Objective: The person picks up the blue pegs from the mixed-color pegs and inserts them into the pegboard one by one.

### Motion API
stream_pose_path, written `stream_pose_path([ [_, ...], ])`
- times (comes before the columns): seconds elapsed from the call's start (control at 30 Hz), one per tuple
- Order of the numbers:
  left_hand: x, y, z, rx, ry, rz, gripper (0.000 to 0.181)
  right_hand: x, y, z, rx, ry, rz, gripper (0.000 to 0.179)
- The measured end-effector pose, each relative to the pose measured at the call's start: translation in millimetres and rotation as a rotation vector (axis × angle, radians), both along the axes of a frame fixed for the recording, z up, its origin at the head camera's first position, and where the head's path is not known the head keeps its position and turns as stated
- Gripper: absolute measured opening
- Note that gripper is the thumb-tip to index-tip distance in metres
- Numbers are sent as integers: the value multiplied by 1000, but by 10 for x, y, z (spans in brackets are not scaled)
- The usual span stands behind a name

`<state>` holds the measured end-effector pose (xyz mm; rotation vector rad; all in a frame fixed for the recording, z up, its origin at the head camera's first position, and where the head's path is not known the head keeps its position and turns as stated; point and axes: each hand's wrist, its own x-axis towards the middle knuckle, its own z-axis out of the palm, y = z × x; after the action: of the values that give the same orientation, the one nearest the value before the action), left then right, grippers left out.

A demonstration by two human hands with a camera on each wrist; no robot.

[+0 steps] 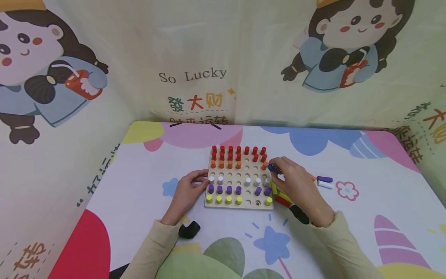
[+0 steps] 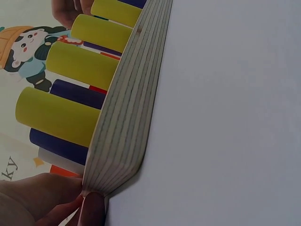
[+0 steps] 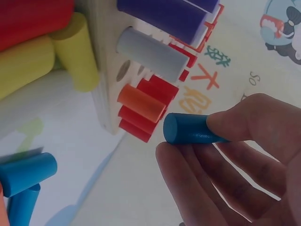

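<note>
A wooden pegboard (image 1: pixel 240 206) lies in front of me. Red pegs (image 1: pixel 230 152) fill much of its two back rows, with orange pegs (image 1: pixel 221 164), white pegs (image 1: pixel 247 181), purple pegs (image 1: pixel 229 190) and yellow pegs (image 1: pixel 229 200) in rows nearer me. Between the orange and white rows, a row of holes shows no pegs. My left hand (image 1: pixel 188 195) grips the board's left edge, thumb and finger at its corner in the left wrist view. Above the board's right side, my right hand (image 1: pixel 294 182) pinches a blue peg (image 3: pixel 190 128) between thumb and fingers, close to the orange row's right end.
Loose yellow pegs (image 3: pixel 28 59) and a red peg (image 1: pixel 283 201) lie against the board's right side. Farther right are a loose purple peg (image 1: pixel 325 179) and white peg (image 1: pixel 325 185). Loose blue pegs (image 3: pixel 30 173) show in the right wrist view.
</note>
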<state>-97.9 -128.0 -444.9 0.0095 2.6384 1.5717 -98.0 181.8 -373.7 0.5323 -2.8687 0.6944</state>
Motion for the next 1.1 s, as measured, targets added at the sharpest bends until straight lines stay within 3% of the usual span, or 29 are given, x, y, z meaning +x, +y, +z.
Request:
stream_pose_path([
  [0.6,3,-10,11,22,-25,-13,38,-4,-169,91,-26,-10,47,29],
  [1.1,1,-2,22,29,-32,-3,37,-10,-296,186,22,6,76,34],
])
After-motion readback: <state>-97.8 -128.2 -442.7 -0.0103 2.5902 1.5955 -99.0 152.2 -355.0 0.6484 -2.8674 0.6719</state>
